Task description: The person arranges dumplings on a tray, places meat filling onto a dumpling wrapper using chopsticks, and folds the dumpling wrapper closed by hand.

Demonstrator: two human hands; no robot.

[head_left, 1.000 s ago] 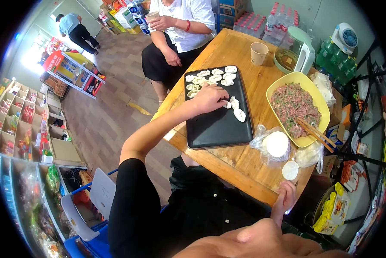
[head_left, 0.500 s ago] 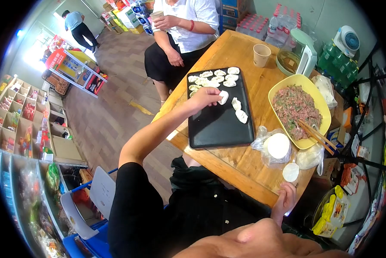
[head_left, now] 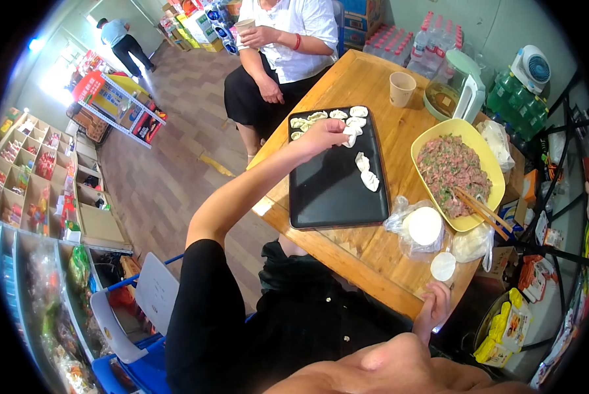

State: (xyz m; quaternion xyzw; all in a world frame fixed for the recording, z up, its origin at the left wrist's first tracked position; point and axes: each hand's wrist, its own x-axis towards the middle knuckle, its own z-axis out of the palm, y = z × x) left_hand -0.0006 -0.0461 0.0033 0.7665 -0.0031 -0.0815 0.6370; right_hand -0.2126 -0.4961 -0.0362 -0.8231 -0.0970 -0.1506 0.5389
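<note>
My left hand (head_left: 326, 136) reaches over the black baking tray (head_left: 334, 205) and pinches a white dumpling (head_left: 351, 134) between thumb and fingers, low over the tray's far part. Several dumplings (head_left: 357, 122) lie in rows at the tray's far end, partly hidden by that hand. Two more (head_left: 366, 172) sit end to end, nearer to me. My right hand (head_left: 433, 307) rests at the table's near right edge, fingers loosely bent and seemingly holding nothing. Just beyond its fingertips lies a single round wrapper (head_left: 443, 266). A stack of wrappers (head_left: 424, 225) sits on a plastic bag.
A yellow bowl (head_left: 498, 177) of minced filling with chopsticks (head_left: 481, 211) stands on the wooden table (head_left: 347, 253). Behind are a paper cup (head_left: 401, 89) and a lidded pitcher (head_left: 462, 88). Across the corner sits a person (head_left: 288, 39) holding a cup. A chair (head_left: 155, 292) is at my left.
My left hand has carried the dumpling slightly away from me and to the right, towards the others at the far end. My right hand has barely moved.
</note>
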